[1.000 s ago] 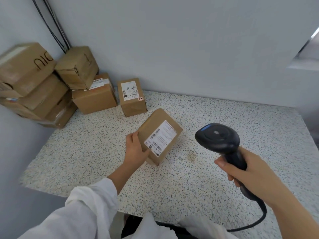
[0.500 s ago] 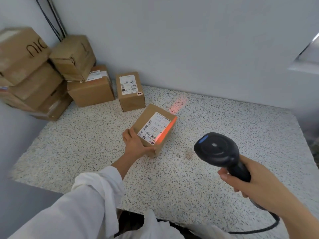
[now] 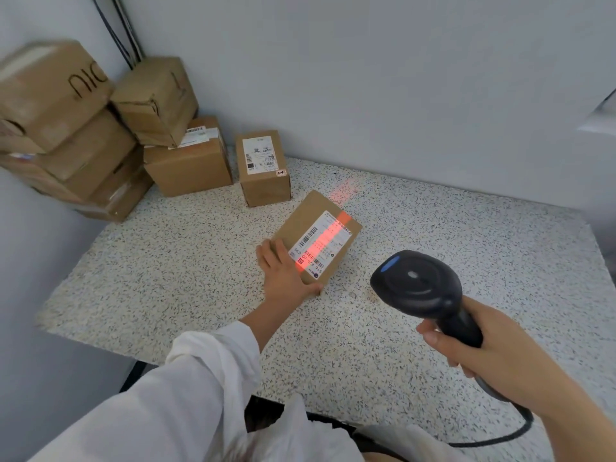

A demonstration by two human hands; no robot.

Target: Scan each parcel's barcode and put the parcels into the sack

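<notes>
Steadying the parcel [image 3: 301, 223] near the middle of the tabletop [image 3: 166, 261], my left grip [image 3: 283, 278] clasps its near corner, fingers laid on top and thumb against the near side, while my right grip [image 3: 483, 355] wraps the scanner [image 3: 416, 285] handle, red beam crossing the label [image 3: 321, 245]. I judge the small cardboard box light and stiff, a little slick — best taken across opposite sides, clear of the label.

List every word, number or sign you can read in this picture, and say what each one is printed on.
"nic": on the top-left box, in large letters.
"516 K20 00" and "030": on the label of the parcel under the left hand.
Rest of that label, the upright box's label and the stacked box's label: too small or blurred to read.
</notes>
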